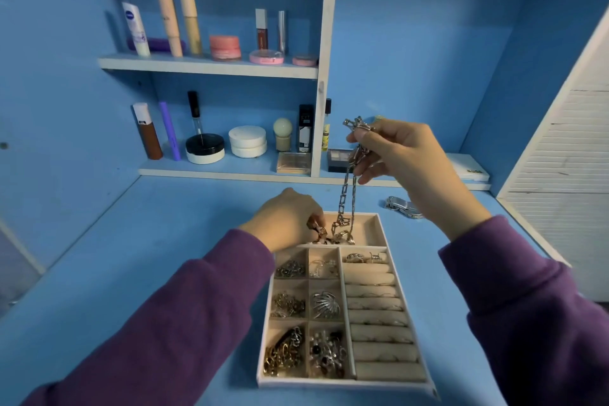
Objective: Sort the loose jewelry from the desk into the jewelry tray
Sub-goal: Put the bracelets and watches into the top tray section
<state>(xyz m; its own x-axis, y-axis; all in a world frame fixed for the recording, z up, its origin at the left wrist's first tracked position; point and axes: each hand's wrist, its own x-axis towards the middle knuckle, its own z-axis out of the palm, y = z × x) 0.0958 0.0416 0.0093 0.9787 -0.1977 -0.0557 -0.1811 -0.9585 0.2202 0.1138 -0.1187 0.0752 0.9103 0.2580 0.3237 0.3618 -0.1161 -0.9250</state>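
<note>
Our right hand (405,155) is raised above the blue desk (131,257), its thumb and fingers curled and pinching the top of a silver chain (342,236). The chain hangs straight down from the fingertips, and its lower end is pooled in the long compartment along the far edge of the jewelry tray (382,227). Our left hand (286,217) rests at the tray's far left corner, fingers bent down into that same compartment, pinching a small gold-toned piece (319,231) just beside the pooled links. The small compartments nearer us hold sorted jewelry. A silver watch (403,207) lies on the desk near the tray's far right corner.
</note>
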